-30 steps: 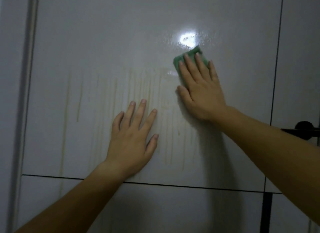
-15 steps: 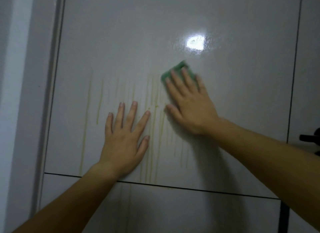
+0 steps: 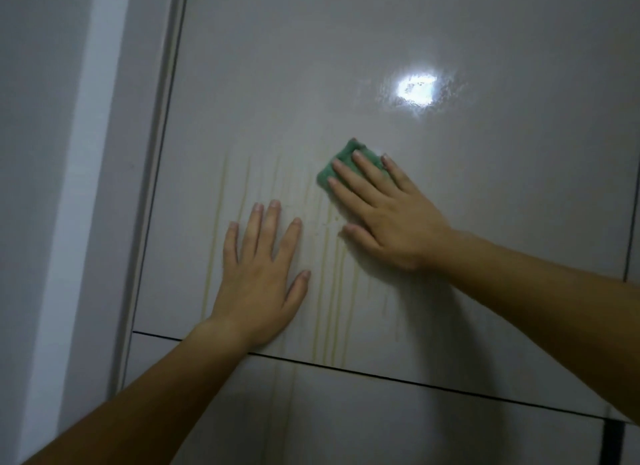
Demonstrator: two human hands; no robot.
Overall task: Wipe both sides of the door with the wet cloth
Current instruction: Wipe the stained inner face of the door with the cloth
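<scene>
A glossy white door (image 3: 346, 66) fills the view, with yellowish drip streaks (image 3: 332, 291) running down its middle. My right hand (image 3: 388, 215) lies flat with straight fingers on a folded green cloth (image 3: 341, 163) and presses it against the door just right of the streaks. Only the cloth's upper left part shows past my fingers. My left hand (image 3: 259, 274) rests flat on the door with fingers spread, below and left of the cloth, over the streaks.
The door frame (image 3: 86, 187) and a wall run down the left side. Thin dark grooves (image 3: 433, 385) divide the door into panels. A bright light reflection (image 3: 415, 89) shines on the wet surface above the cloth.
My right hand has slid the cloth down and to the left, away from the light reflection and toward the streaks. The view has shifted left, so the black handle has left the frame.
</scene>
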